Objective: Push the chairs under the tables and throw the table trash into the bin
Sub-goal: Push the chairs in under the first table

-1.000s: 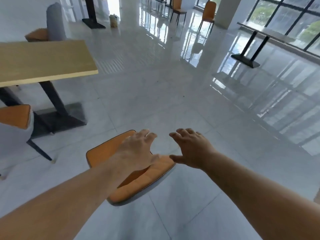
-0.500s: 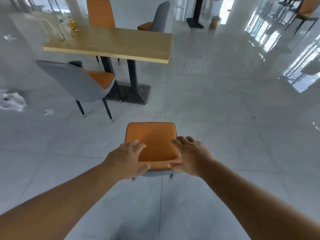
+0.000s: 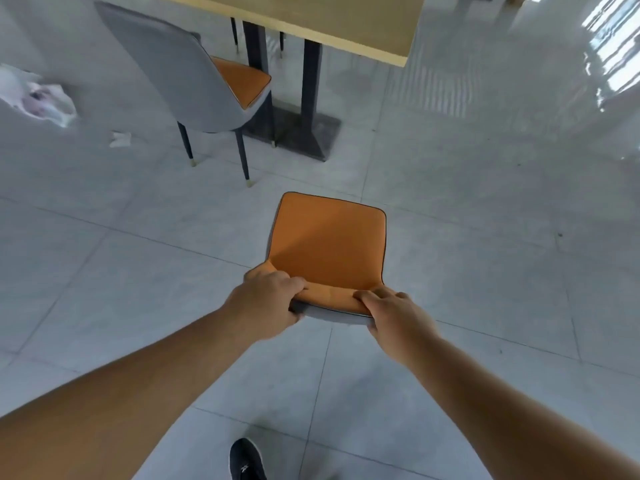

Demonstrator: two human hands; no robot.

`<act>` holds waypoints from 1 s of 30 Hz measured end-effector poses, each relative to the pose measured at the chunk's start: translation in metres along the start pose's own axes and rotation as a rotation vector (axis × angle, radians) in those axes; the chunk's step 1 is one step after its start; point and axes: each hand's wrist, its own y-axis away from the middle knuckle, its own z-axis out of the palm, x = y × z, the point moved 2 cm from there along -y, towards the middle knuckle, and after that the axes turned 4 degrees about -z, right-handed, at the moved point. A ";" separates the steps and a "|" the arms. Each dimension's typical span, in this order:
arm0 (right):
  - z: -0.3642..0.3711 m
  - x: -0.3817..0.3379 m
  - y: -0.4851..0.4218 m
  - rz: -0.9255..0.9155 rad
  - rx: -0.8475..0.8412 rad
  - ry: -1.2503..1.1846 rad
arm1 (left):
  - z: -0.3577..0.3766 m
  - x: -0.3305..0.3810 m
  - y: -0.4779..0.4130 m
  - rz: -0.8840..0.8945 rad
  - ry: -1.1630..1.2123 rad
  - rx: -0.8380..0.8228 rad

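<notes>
An orange-seated chair (image 3: 329,244) with a grey back stands on the tiled floor in front of me, seat facing the wooden table (image 3: 346,26). My left hand (image 3: 268,303) grips the left end of its backrest top. My right hand (image 3: 394,315) grips the right end. A second chair (image 3: 180,71), grey-backed with an orange seat, stands at the table's left side, partly under it. A white plastic bag (image 3: 38,98) and a crumpled tissue (image 3: 120,139) lie on the floor at the left.
The table's black legs and base plate (image 3: 304,133) stand between the two chairs. Open tiled floor lies to the right, with glare from windows at the far right. My black shoe (image 3: 246,460) shows at the bottom edge.
My view swung left toward the table and drew closer. Both hands went from hovering open over the backrest to closing on its top edge.
</notes>
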 end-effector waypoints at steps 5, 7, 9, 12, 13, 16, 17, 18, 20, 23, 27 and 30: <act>-0.028 -0.012 -0.048 0.028 0.005 -0.022 | -0.026 -0.032 -0.036 0.015 0.008 0.026; -0.038 -0.017 -0.070 0.013 -0.002 -0.021 | -0.040 -0.047 -0.054 0.018 0.016 0.019; -0.046 -0.021 -0.094 0.005 0.008 -0.010 | -0.053 -0.063 -0.073 0.018 0.021 0.017; -0.062 -0.024 -0.133 0.008 0.036 0.002 | -0.073 -0.085 -0.107 0.017 0.023 0.020; -0.068 -0.023 -0.146 0.004 0.038 0.001 | -0.080 -0.092 -0.119 0.016 0.020 0.019; -0.090 -0.015 -0.189 -0.018 0.038 0.002 | -0.104 -0.108 -0.160 0.007 0.003 0.011; -0.099 -0.013 -0.204 -0.032 0.043 0.006 | -0.113 -0.113 -0.174 0.003 0.005 0.006; -0.108 -0.010 -0.219 -0.049 0.047 0.012 | -0.122 -0.117 -0.188 -0.001 0.008 0.002; -0.127 -0.005 -0.249 -0.078 0.053 0.017 | -0.139 -0.126 -0.214 -0.004 0.016 -0.005; -0.153 0.006 -0.290 -0.087 0.048 -0.032 | -0.165 -0.138 -0.256 -0.018 0.017 -0.023; -0.181 0.016 -0.346 -0.091 0.025 -0.035 | -0.197 -0.158 -0.310 -0.021 0.005 -0.034; -0.196 0.023 -0.381 -0.049 0.028 -0.041 | -0.217 -0.167 -0.347 -0.006 0.009 -0.028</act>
